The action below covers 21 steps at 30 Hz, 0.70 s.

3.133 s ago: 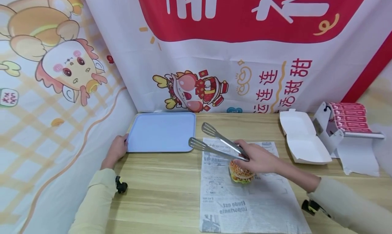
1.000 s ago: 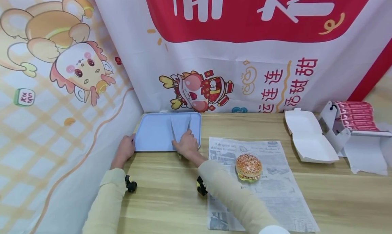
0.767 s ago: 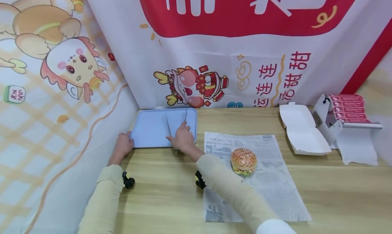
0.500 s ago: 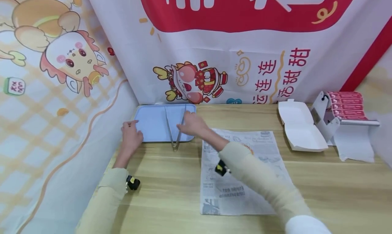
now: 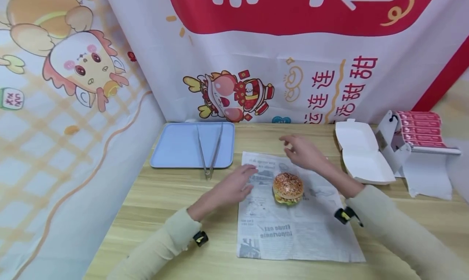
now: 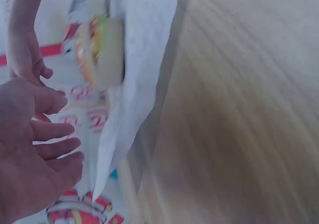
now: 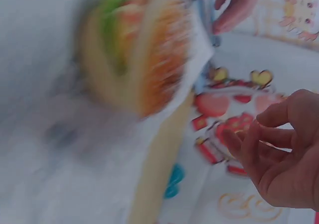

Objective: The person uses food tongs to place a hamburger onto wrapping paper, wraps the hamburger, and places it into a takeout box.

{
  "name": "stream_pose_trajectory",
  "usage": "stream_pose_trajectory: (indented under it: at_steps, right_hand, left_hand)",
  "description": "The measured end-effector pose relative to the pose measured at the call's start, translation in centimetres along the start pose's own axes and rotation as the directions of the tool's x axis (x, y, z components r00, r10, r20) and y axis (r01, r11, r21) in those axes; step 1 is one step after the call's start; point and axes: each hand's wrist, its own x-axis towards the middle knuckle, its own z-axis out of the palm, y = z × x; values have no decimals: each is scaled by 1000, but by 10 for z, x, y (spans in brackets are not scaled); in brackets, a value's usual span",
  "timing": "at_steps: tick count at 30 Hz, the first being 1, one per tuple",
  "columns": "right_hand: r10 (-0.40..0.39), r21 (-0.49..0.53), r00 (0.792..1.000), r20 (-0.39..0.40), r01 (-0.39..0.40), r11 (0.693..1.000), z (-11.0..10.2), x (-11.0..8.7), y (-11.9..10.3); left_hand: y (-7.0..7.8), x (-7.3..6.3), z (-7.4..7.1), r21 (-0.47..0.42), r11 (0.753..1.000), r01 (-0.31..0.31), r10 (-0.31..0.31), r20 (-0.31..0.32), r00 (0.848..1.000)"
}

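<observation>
Hovering either side of the burger (image 5: 288, 187) on the paper (image 5: 322, 231), my left hand (image 5: 235, 185) and right hand (image 5: 303, 153) hold nothing; if I tugged one edge too sharply, the burger could tip and fall apart.

Can read mirrored "Etude est importante" on the near-left part of the newsprint sheet (image 5: 315, 239), and red "连连" and "甜甜" toward the right of the far banner (image 5: 275, 54). Cannot make out the far-right red label roll's (image 5: 421, 129) print.
</observation>
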Motion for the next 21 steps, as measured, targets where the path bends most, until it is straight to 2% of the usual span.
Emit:
stream_pose_trajectory:
  at_steps: [3,6,8,10,11,13,15,19,21]
  right_hand:
    - [-26,-50,1000,-19,25,998,7,-21,35]
    - [-72,-123,997,-10,71,990,21,-45,65]
    - [-62,-165,996,63,71,984,33,-60,78]
    - [-31,-210,988,152,63,976,46,-71,87]
    - [-21,-231,983,184,64,971,52,-76,90]
    - [23,-265,974,225,39,963,61,-83,96]
    - [27,-294,977,212,37,955,65,-88,100]
    - [22,-298,981,193,37,954,64,-91,102]
    - [-6,-282,982,189,59,958,57,-84,101]
  left_hand:
    - [6,15,17,78,997,-19,9,117,993]
    - [9,21,28,112,993,22,-50,256,965]
    - [10,20,32,142,989,47,-92,328,940]
    - [8,19,35,176,983,59,-121,362,924]
    - [5,19,36,190,980,58,-126,367,922]
    - [-1,19,38,217,975,57,-132,350,927]
    - [-7,21,38,225,971,80,-153,328,932]
    - [-15,20,36,184,964,190,-235,267,934]
    - [-15,18,35,140,955,262,-287,206,936]
